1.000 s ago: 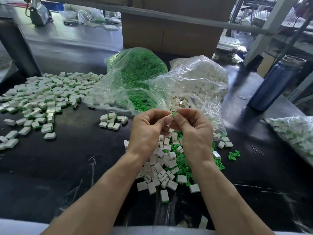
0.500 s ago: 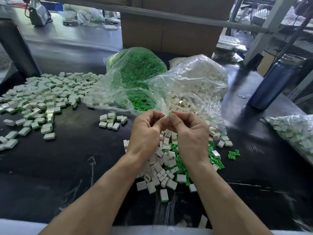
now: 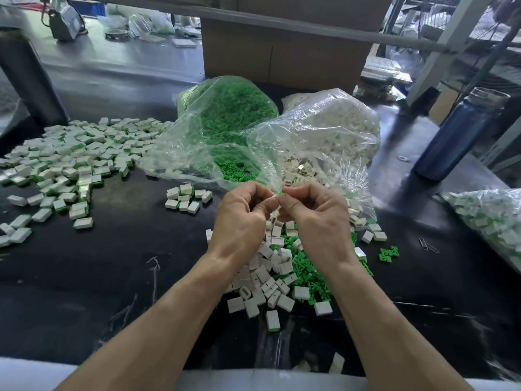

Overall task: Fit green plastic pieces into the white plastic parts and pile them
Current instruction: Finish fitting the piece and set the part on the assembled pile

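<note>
Left hand [image 3: 239, 221] & right hand [image 3: 315, 218] up over the desk [image 3: 84, 292], fingers of both pinching one small green piece [image 3: 279, 194] w/ a white part [image 3: 274, 196] between them, loose white parts pile [image 3: 267, 277] right below, finished pile [image 3: 70, 156] far left

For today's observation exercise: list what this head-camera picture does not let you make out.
- Head view: the part pinched between left hand and right hand; fingertips hide all but a green tip.
- Head view: the bag of finished parts, cut by the right edge.
- Head view: far bench items, blurred.
</note>
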Demonstrator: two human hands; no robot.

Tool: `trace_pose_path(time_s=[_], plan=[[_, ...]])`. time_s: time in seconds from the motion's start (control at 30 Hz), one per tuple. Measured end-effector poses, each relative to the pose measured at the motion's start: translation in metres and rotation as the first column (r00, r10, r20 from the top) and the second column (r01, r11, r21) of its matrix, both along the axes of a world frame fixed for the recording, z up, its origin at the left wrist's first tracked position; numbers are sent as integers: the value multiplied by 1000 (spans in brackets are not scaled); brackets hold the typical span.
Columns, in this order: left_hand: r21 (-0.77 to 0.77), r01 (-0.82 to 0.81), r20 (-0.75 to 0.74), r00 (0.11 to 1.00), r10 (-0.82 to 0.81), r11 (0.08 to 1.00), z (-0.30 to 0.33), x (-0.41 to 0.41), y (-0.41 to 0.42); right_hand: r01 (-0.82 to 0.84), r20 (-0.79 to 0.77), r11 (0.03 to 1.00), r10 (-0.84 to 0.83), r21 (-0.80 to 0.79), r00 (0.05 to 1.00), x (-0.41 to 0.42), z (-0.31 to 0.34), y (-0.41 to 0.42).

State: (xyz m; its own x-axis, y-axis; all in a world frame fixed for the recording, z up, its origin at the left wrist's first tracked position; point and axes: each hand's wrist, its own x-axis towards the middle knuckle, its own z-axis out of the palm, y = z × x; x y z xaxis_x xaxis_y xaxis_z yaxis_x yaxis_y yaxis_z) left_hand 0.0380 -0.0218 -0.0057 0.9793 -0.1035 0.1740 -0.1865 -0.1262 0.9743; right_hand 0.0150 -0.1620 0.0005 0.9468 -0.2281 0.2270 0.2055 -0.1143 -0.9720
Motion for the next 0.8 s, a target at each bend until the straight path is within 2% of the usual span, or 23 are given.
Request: trace_pose_path(time_s=[0.13, 0.43, 0.5, 0.63, 0.8], plan=[[36, -2, 18, 1000, 1, 999, 1, 0, 0, 2, 8, 1000, -2, 1, 1000, 0, -1, -1], [-160, -38, -45, 998, 31, 986, 2, -3, -5, 77, 59, 993, -82, 94, 995, 0, -6, 16], [-149, -34, -40, 999, 28, 988, 1, -2, -5, 61, 46, 992, -67, 112, 997, -1, -6, 16], [-34, 18, 18, 1000, -17, 999, 0, 1, -3, 57, 19, 991, -60, 119, 998, 1, -8, 11], [-20, 40, 44, 998, -39, 999, -1, 6, 1, 81, 11, 993, -82, 83, 997, 4, -8, 4]])
